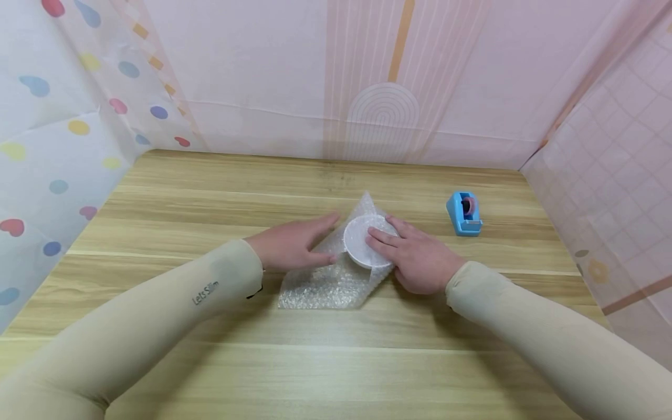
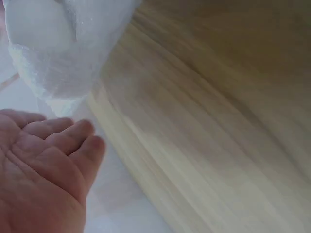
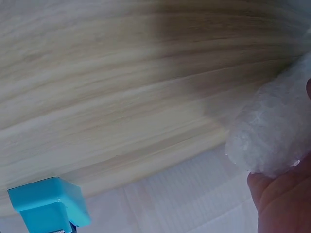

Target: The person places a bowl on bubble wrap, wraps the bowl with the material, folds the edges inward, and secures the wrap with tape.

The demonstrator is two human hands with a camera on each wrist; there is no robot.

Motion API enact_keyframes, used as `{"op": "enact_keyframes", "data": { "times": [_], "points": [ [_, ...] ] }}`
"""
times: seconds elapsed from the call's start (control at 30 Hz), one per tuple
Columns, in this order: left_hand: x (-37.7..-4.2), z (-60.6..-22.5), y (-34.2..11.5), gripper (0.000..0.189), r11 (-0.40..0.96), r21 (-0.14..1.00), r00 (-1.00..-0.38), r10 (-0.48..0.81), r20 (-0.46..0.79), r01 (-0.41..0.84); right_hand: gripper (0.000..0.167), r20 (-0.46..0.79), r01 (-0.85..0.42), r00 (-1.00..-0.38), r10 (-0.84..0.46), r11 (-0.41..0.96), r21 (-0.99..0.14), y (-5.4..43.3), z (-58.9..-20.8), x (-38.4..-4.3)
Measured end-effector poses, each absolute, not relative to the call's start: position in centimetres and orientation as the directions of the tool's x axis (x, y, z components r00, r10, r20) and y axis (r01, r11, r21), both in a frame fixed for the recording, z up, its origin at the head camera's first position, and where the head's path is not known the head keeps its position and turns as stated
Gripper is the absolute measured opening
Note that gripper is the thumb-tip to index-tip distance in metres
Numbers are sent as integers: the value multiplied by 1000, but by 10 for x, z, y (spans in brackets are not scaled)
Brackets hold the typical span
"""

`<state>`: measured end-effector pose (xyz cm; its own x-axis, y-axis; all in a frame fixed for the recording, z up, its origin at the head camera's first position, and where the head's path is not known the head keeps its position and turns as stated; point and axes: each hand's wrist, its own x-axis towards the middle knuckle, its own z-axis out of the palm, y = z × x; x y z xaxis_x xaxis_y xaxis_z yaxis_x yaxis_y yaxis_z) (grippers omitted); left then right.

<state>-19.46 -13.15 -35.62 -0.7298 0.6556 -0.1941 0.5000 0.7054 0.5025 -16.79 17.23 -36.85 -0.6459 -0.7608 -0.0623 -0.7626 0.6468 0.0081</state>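
Note:
A white round dish (image 1: 359, 245) lies on a sheet of bubble wrap (image 1: 325, 289), with part of the wrap folded up around its side. My right hand (image 1: 420, 254) grips the dish and wrap from the right, its fingertips lying over the dish's face. In the right wrist view, a finger and another fingertip flank the bulging bubble wrap (image 3: 272, 131). On the other side my left hand (image 1: 294, 242) is spread, thumb and fingers apart, tips close by the wrap's left edge. Its palm is bare in the left wrist view, below the wrapped dish (image 2: 39, 29).
A blue tape dispenser (image 1: 464, 213) with a small roll stands to the right, beyond my right hand. Everything sits on a wood-grain table (image 1: 236, 361). Patterned cloth (image 1: 252, 76) hangs behind the table's back edge and along both sides.

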Motion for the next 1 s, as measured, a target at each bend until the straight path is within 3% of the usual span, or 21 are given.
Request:
{"op": "enact_keyframes", "data": {
  "times": [0.17,0.67,1.0],
  "points": [
    [-191,-360,-146,89,760,434,-753,615,-235,484,69,-65,-750,-660,-748,661,12,169,-367,-167],
    [-184,-360,-169,76,833,397,-782,524,-339,386,67,-117,-682,-726,-677,731,5,157,-367,-165],
    [-184,-361,-174,81,849,403,-783,495,-376,343,66,-123,-660,-744,-656,751,-9,154,-365,-165]
  ]
}}
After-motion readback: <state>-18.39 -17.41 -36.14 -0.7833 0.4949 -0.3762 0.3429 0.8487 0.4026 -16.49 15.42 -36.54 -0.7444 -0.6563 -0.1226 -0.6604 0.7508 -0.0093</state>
